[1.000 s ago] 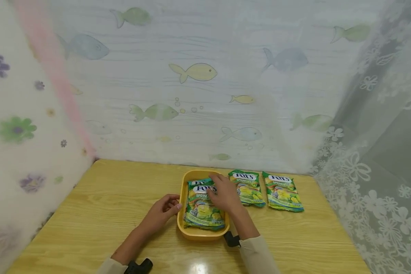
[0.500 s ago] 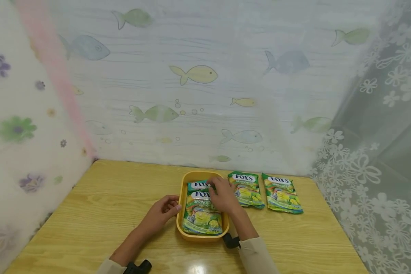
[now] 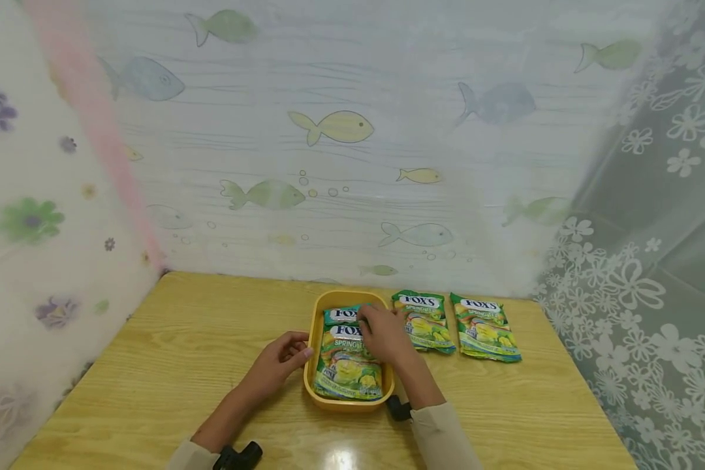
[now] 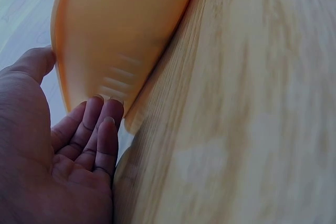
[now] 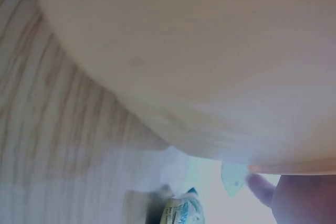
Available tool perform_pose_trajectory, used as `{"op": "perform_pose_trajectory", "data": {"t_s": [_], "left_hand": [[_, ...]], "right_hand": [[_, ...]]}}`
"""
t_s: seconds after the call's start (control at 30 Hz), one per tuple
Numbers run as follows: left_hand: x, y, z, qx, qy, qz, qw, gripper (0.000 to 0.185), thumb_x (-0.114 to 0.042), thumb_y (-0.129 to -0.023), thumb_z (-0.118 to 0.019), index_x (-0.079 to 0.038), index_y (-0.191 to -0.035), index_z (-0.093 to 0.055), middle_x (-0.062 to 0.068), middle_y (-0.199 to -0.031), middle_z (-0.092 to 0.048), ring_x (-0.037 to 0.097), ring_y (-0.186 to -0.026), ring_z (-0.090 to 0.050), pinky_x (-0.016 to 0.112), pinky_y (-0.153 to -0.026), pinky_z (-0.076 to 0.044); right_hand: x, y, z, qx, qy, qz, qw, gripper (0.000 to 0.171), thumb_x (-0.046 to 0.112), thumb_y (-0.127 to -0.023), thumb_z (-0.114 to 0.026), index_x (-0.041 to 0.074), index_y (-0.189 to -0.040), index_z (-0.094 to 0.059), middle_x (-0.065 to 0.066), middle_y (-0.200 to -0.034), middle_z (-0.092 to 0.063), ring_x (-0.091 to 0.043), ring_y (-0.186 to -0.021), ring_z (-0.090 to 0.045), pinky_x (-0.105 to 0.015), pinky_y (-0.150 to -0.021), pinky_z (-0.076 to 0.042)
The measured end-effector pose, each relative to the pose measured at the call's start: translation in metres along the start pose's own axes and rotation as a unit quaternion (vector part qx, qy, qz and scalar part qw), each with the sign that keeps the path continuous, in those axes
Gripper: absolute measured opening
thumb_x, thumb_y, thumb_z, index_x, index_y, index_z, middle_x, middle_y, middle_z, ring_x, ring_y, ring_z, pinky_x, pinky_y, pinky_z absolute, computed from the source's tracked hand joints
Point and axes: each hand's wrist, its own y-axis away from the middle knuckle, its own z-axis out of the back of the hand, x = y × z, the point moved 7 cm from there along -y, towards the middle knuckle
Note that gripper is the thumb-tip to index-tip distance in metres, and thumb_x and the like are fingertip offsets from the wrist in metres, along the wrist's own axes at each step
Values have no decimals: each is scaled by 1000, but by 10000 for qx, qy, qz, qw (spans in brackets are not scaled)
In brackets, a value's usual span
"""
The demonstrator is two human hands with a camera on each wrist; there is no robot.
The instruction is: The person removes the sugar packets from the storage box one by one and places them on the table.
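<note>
A yellow tray (image 3: 314, 356) stands on the wooden table and holds green Fox's candy bags. The front bag (image 3: 346, 369) overlaps another bag (image 3: 339, 314) behind it. My right hand (image 3: 382, 333) lies over the front bag's upper part, fingers reaching its top edge. My left hand (image 3: 282, 359) rests at the tray's left side. In the left wrist view, its fingertips (image 4: 105, 111) touch the tray's outer wall (image 4: 121, 30), with the thumb near the rim. The right wrist view is filled by the blurred tray wall (image 5: 184, 66), with a fingertip (image 5: 262, 187) at the bottom right.
Two more candy bags (image 3: 423, 320) (image 3: 484, 326) lie flat on the table to the right of the tray. Fish-patterned sheets wall in the back and left, and a lace curtain (image 3: 640, 294) hangs on the right. Black wrist cameras (image 3: 237, 455) (image 3: 398, 408) sit by both sleeves.
The front bag has slid down toward me and settled flatter in the tray, uncovering the bag behind it. My right hand moved with it. The left hand stayed at the tray's side.
</note>
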Motion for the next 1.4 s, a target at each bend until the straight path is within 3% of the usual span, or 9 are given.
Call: {"op": "perform_pose_trajectory", "data": {"t_s": [0.2, 0.33, 0.4, 0.57, 0.73, 0.9, 1.07, 1.23, 1.4], "left_hand": [[1, 2, 0, 73, -39, -15, 10000, 45, -29, -106, -68, -3, -142, -60, 9, -111, -65, 21, -97, -62, 27, -83, -54], [2, 4, 0, 136, -51, 1, 9999, 47, -30, -107, -67, -2, -143, -58, 10, -112, -64, 22, -97, -62, 27, -83, -54], [2, 5, 0, 158, -38, 16, 9999, 48, -31, -107, -67, -2, -144, -58, 11, -112, -64, 22, -98, -62, 28, -83, -54], [2, 6, 1, 144, -28, 59, 9999, 47, -31, -107, -67, -2, -144, -58, 10, -113, -64, 22, -98, -62, 28, -83, -54], [4, 4, 2, 92, -99, 78, 9999, 45, -34, -106, -67, -6, -141, -61, 9, -111, -65, 21, -98, -63, 28, -84, -55], [7, 4, 0, 80, -124, 73, 9999, 36, -35, -107, -67, -9, -131, -65, 7, -109, -67, 17, -95, -65, 28, -85, -56], [9, 7, 1, 121, -40, 127, 9998, 27, -33, -108, -66, -7, -114, -64, 6, -104, -68, 17, -93, -66, 29, -85, -56], [6, 7, 1, 136, 52, 75, 9999, 26, -32, -108, -65, -7, -111, -63, 7, -104, -66, 17, -93, -64, 29, -85, -56], [5, 1, -1, 189, 72, -1, 9998, 26, -34, -108, -64, -8, -112, -63, 9, -106, -65, 20, -96, -64, 29, -86, -57]], "right_hand": [[5, 3, 5, -254, -128, 171, 9994, 8, 11, -107, -63, 16, -103, -69, 2, -91, -70, -19, -82, -64, -65, -105, -39], [7, 5, 5, -245, -492, 161, 9984, 7, 11, -107, -63, 13, -107, -70, -1, -94, -70, -17, -77, -62, -50, -88, -56], [8, 5, 5, -210, -697, 116, 9973, 8, 11, -107, -63, 11, -109, -70, -2, -97, -70, -15, -76, -60, -42, -76, -56], [8, 7, 7, 8, -1516, -222, 9882, 12, 12, -107, -62, 11, -115, -71, -5, -109, -71, -12, -68, -55, -38, -74, -52], [4, 12, 10, 450, -2535, -731, 9635, 17, 16, -107, -64, 9, -122, -68, -10, -118, -68, -13, -55, -51, -35, -62, -49], [-4, 18, 7, 573, -3610, -1380, 9205, 28, 16, -105, -68, 3, -129, -64, -17, -128, -63, -21, -84, -61, -36, -71, -53], [-10, 25, -4, 851, -4338, -2083, 8725, 61, 18, -102, -71, -8, -151, -46, -29, -155, -44, -39, -120, -62, -49, -92, -58], [-12, 25, -7, 1263, -4369, -1993, 8680, 79, 12, -100, -73, -10, -161, -28, -30, -165, -31, -50, -150, -36, -62, -117, -39], [-10, 22, -5, 1702, -4242, -1489, 8769, 74, 6, -99, -72, -2, -161, -33, -25, -149, -50, -43, -128, -58, -54, -104, -51]]}}
